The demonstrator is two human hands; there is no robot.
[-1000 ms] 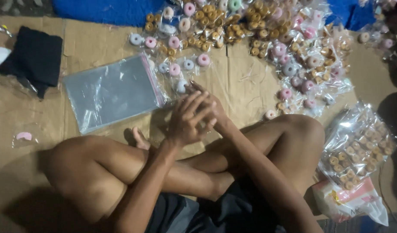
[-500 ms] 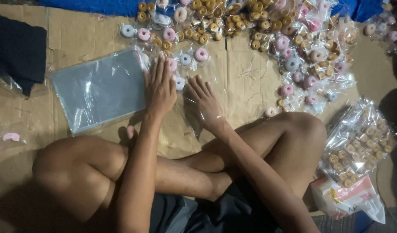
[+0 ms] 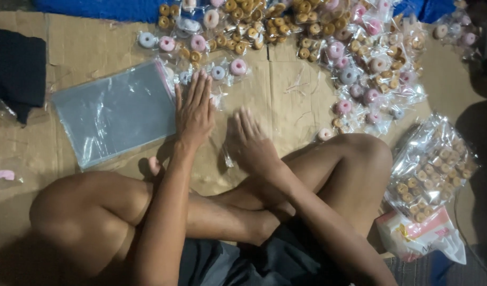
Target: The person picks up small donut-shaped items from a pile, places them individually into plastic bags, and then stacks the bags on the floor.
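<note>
Head view, looking down past crossed bare legs onto flattened cardboard sheets (image 3: 286,90) spread over the floor as a work surface. Left hand (image 3: 195,108) laid palm down, fingers (image 3: 200,87) stretched long and nearly together, holding nothing, tips reaching the right edge of a stack of clear plastic bags (image 3: 113,111) and the nearest small packets; flat like that, probably to press or slide something thin. Right hand (image 3: 252,140) just beside it, also palm down, fingers spread a little and empty, resting on bare cardboard with a small clear wrapper (image 3: 227,157) touching its thumb side. Bag stack lying flat toward the left edge of the cardboard, slightly tilted, pink sealing strip along its right edge, close enough to pull one off without leaning. Along the far edge, rows of small sealed packets (image 3: 217,58) of ring-shaped sweets in pink, white and brown, some apart, some overlapping, thickening into a heap (image 3: 370,69) toward the far right corner. By the right knee, a large clear bag of brown rings (image 3: 434,164), with a white and pink pouch (image 3: 421,235) below it. Dark cloth (image 3: 15,74) at the left edge; one pink piece (image 3: 3,175) well apart near the left knee.
</note>
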